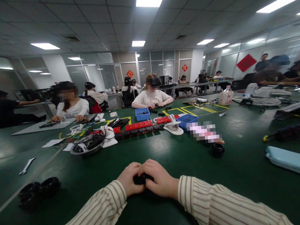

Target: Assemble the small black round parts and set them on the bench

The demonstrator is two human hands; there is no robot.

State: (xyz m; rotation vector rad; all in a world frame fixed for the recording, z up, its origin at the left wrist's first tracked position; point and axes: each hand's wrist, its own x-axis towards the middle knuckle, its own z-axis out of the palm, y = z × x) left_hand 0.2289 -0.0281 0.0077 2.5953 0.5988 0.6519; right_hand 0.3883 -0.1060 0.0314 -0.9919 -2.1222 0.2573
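My left hand [129,179] and my right hand [160,180] meet over the green table, both closed around one small black round part [141,179]. Fingers cover much of it, so its exact kind does not show. On the left sits a cluster of black round, ring-like parts [31,193], glossy and hollow-looking. Another such black part [218,150] rests farther out on the right, near a pixelated pink item [204,132].
A wrench [27,166] lies at left. Ahead are a metal bowl of cables [86,149], red power strips [140,125], a white clamp-like stand [173,126] and blue bins [142,114]. A light-blue case [291,160] is at right. Co-workers sit across the table [159,151].
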